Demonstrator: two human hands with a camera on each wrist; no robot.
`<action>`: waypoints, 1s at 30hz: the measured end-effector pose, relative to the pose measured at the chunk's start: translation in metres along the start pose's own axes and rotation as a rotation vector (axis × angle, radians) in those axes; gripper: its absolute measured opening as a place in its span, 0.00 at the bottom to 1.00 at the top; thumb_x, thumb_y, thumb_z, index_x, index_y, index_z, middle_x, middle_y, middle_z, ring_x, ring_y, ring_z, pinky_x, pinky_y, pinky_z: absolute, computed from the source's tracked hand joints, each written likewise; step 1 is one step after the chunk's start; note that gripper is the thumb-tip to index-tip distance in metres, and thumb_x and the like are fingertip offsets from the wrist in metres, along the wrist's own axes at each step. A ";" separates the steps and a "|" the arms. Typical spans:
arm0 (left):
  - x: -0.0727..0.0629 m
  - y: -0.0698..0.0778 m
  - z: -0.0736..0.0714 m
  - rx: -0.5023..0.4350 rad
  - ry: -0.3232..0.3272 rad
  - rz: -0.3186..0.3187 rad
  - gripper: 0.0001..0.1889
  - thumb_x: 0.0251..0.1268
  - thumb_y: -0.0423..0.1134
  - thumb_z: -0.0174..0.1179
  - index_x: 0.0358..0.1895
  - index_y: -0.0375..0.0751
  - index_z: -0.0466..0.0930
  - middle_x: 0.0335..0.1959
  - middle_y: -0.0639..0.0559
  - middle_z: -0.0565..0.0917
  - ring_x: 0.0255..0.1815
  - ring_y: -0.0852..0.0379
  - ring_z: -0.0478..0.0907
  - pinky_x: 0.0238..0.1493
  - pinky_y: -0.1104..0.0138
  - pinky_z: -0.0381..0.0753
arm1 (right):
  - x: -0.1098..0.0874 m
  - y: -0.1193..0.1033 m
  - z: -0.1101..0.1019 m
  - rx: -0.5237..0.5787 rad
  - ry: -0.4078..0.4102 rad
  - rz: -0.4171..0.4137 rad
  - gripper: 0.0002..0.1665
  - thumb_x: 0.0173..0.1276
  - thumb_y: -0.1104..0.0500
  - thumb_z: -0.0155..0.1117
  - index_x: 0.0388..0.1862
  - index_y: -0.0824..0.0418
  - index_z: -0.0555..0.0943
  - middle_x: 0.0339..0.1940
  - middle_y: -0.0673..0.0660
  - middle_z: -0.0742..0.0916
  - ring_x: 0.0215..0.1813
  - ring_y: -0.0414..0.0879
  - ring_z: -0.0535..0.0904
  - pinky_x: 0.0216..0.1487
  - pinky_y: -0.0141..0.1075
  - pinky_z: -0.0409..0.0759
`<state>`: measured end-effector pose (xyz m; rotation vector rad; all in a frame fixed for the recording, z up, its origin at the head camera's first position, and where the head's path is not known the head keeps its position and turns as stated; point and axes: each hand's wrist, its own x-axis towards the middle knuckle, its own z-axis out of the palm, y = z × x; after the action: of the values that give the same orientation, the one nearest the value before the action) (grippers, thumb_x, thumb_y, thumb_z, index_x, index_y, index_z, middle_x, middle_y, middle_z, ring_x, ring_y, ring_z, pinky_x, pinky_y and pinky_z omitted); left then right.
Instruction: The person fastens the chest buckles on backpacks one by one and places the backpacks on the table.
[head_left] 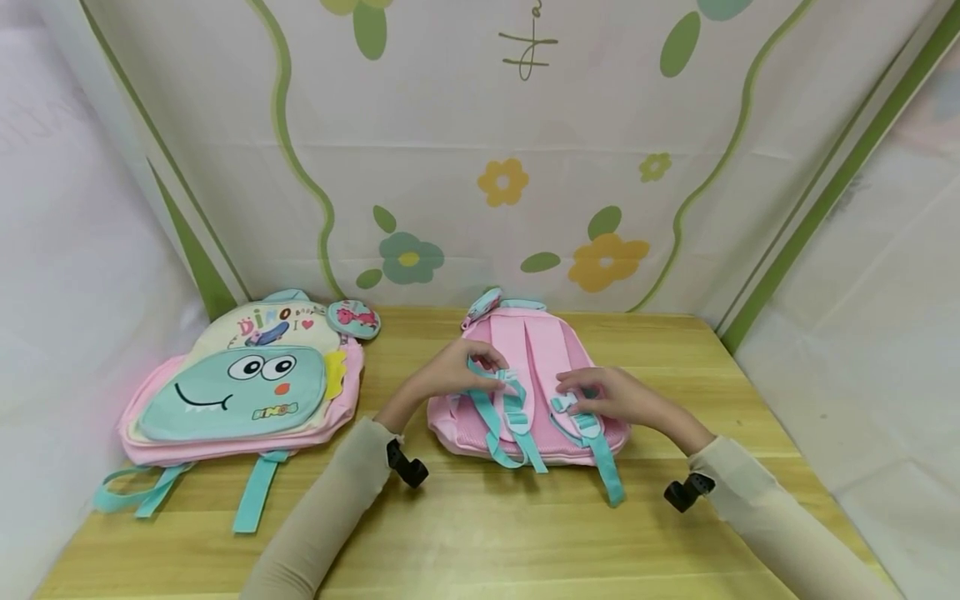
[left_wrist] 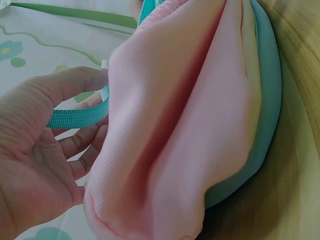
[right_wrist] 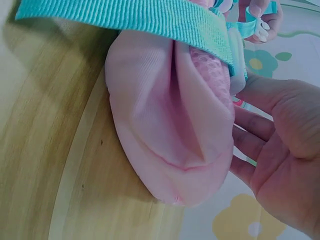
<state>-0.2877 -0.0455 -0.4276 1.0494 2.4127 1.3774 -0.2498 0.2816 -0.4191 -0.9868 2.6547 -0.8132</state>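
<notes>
A small pink backpack (head_left: 551, 350) lies on the table with its back panel and shoulder straps facing up. My left hand (head_left: 457, 368) pinches a white buckle piece (head_left: 507, 379) on a teal webbing strap (head_left: 487, 408) over the left shoulder strap. In the right wrist view, the left fingers show around this white buckle (right_wrist: 261, 31). At the right shoulder strap, my right hand (head_left: 615, 393) holds another white buckle piece (head_left: 564, 402) between thumb and fingers. The two buckle pieces are apart. In the left wrist view, the bag's pink side (left_wrist: 165, 125) hides some fingertips.
A second backpack (head_left: 232, 392) with a teal dinosaur-face pocket lies front up at the left, its teal straps hanging toward the near edge. A round pouch (head_left: 353, 319) hangs from it. Behind the wooden table (head_left: 525, 542) stands a flower-patterned cloth wall (head_left: 450, 108).
</notes>
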 end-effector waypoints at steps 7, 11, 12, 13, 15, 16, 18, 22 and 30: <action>-0.001 0.001 0.000 0.013 0.008 0.008 0.12 0.60 0.41 0.74 0.46 0.45 0.88 0.40 0.54 0.88 0.44 0.58 0.79 0.50 0.67 0.80 | 0.001 -0.001 -0.002 -0.045 0.011 -0.002 0.24 0.66 0.58 0.73 0.61 0.60 0.84 0.66 0.61 0.84 0.64 0.57 0.82 0.57 0.46 0.83; -0.001 -0.001 0.000 0.002 0.003 0.012 0.12 0.60 0.40 0.74 0.46 0.45 0.88 0.41 0.53 0.88 0.44 0.57 0.79 0.51 0.65 0.80 | 0.001 0.000 -0.004 -0.056 0.000 -0.030 0.23 0.66 0.61 0.73 0.60 0.62 0.84 0.64 0.61 0.85 0.62 0.56 0.83 0.53 0.44 0.84; -0.001 -0.001 0.000 -0.002 0.001 0.014 0.12 0.60 0.40 0.74 0.46 0.45 0.88 0.41 0.53 0.88 0.44 0.56 0.79 0.51 0.65 0.80 | 0.001 0.000 -0.005 -0.055 -0.005 -0.036 0.23 0.65 0.61 0.73 0.59 0.62 0.85 0.64 0.62 0.85 0.60 0.56 0.84 0.51 0.42 0.84; -0.001 -0.001 0.000 -0.006 0.000 0.015 0.12 0.60 0.40 0.74 0.46 0.45 0.88 0.41 0.53 0.88 0.44 0.56 0.79 0.51 0.64 0.80 | 0.002 0.000 -0.006 -0.057 -0.008 -0.042 0.22 0.65 0.61 0.73 0.58 0.62 0.85 0.64 0.62 0.85 0.59 0.55 0.84 0.49 0.41 0.84; -0.001 -0.001 0.000 -0.011 0.000 0.017 0.12 0.60 0.40 0.74 0.46 0.44 0.88 0.42 0.52 0.88 0.44 0.56 0.79 0.51 0.63 0.80 | 0.002 0.000 -0.007 -0.056 -0.013 -0.044 0.20 0.65 0.62 0.73 0.56 0.61 0.86 0.63 0.61 0.85 0.58 0.55 0.85 0.48 0.40 0.83; -0.001 -0.001 0.000 -0.012 -0.001 0.017 0.12 0.60 0.40 0.74 0.46 0.44 0.88 0.42 0.51 0.88 0.44 0.56 0.79 0.52 0.63 0.80 | 0.002 0.000 -0.007 -0.055 -0.015 -0.040 0.19 0.65 0.61 0.74 0.55 0.61 0.87 0.63 0.60 0.86 0.58 0.54 0.85 0.48 0.41 0.83; -0.001 -0.001 0.000 -0.016 0.001 0.015 0.12 0.60 0.41 0.74 0.46 0.44 0.88 0.42 0.51 0.88 0.44 0.56 0.80 0.51 0.63 0.80 | 0.002 0.000 -0.008 -0.056 -0.016 -0.029 0.17 0.66 0.61 0.74 0.54 0.59 0.87 0.63 0.59 0.86 0.61 0.55 0.84 0.53 0.42 0.84; -0.002 0.000 0.001 -0.020 -0.002 0.012 0.12 0.60 0.41 0.74 0.47 0.44 0.88 0.42 0.51 0.88 0.45 0.56 0.80 0.51 0.66 0.80 | 0.002 -0.001 -0.009 -0.048 -0.022 -0.005 0.16 0.66 0.60 0.74 0.52 0.57 0.88 0.62 0.58 0.86 0.63 0.55 0.83 0.57 0.46 0.83; -0.001 -0.002 0.001 -0.024 -0.003 0.029 0.12 0.61 0.40 0.74 0.47 0.44 0.88 0.43 0.52 0.88 0.45 0.56 0.80 0.51 0.67 0.79 | 0.002 -0.003 -0.010 -0.043 -0.021 0.023 0.12 0.65 0.60 0.74 0.48 0.54 0.88 0.61 0.57 0.87 0.59 0.53 0.84 0.50 0.42 0.82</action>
<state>-0.2876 -0.0459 -0.4295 1.0844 2.3825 1.4094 -0.2531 0.2822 -0.4091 -0.9671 2.6720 -0.7395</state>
